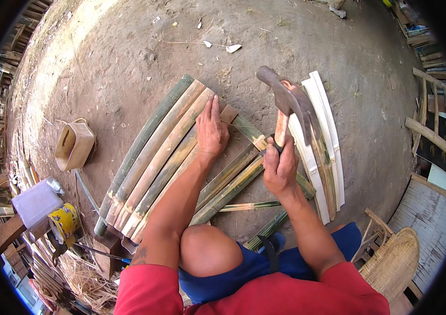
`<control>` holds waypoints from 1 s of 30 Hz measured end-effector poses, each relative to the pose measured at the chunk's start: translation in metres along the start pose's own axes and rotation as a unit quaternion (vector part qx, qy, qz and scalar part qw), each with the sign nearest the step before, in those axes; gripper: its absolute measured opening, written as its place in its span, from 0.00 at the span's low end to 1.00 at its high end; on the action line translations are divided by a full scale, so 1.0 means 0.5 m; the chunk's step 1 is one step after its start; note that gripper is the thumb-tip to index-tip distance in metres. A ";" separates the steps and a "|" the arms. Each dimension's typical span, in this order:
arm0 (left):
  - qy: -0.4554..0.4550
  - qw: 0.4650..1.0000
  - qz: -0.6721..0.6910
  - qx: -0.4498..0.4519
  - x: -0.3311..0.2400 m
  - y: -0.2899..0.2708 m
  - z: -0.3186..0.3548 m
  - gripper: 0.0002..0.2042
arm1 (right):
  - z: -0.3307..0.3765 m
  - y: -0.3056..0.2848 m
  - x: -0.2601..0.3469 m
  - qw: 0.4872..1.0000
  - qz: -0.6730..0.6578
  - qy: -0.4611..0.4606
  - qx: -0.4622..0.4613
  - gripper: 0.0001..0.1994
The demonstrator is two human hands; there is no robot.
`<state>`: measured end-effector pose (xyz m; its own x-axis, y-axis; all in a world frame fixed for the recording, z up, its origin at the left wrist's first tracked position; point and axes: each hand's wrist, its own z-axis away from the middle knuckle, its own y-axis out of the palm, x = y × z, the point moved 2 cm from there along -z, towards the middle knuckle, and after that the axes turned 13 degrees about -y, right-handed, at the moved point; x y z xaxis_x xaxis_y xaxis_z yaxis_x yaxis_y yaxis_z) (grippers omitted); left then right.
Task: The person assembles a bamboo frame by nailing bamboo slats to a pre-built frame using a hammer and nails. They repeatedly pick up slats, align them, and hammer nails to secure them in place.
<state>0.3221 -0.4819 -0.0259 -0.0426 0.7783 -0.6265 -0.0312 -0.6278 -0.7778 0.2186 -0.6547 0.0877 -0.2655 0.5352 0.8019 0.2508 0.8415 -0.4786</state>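
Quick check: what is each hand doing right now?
Left hand: open, palm flat on the bamboo slats.
Right hand: closed around the wooden handle of a raised hammer.

Bamboo slats (154, 152): split lengthwise, green-tan, lying side by side on dirt, fanned diagonally, touching each other w/ ends uneven. Pale slats (323, 142) lie to the right, curved side by side. Hammer (288, 102): dark metal head, wood handle, raised above slats, head tilted left.
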 end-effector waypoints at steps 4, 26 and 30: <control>0.033 0.999 0.001 -0.038 -0.002 -0.005 0.014 0.40 | -0.004 0.024 0.018 0.986 0.109 -0.094 0.089 0.11; -0.014 0.989 0.138 -0.050 0.008 -0.011 0.008 0.40 | 0.053 0.043 -0.045 0.967 0.141 0.125 0.172 0.15; -0.004 0.959 0.275 -0.070 0.047 -0.091 0.038 0.30 | 0.094 0.053 0.012 0.981 0.084 0.062 0.164 0.14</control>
<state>0.3035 -0.4353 -0.0045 -0.0212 0.3297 -0.9438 0.1323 -0.9348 -0.3295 0.1801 -0.6256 0.0633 -0.1255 0.6719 0.7300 -0.0366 0.7322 -0.6802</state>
